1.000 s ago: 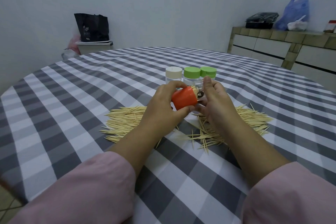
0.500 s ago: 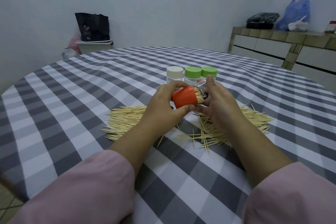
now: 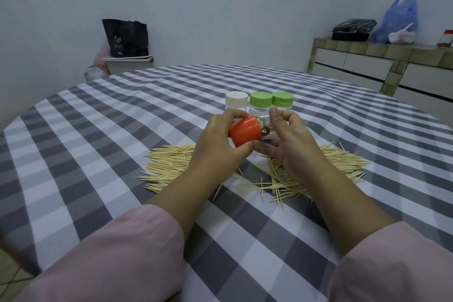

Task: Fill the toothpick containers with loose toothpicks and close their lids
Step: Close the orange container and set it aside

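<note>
Carefully, with our left hand (image 3: pixel 220 140) gripping the orange lid (image 3: pixel 245 133) and our right hand (image 3: pixel 286 140) curled round the clear jar (image 3: pixel 268 133) above the loose toothpicks (image 3: pixel 343 167), we should align them squarely so no protruding picks jam the closure.

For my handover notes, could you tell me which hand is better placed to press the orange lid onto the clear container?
Left. The left hand already grips the orange lid, whose rim meets the mouth of the clear container. The right hand cradles that container from beneath and steadies it.
</note>
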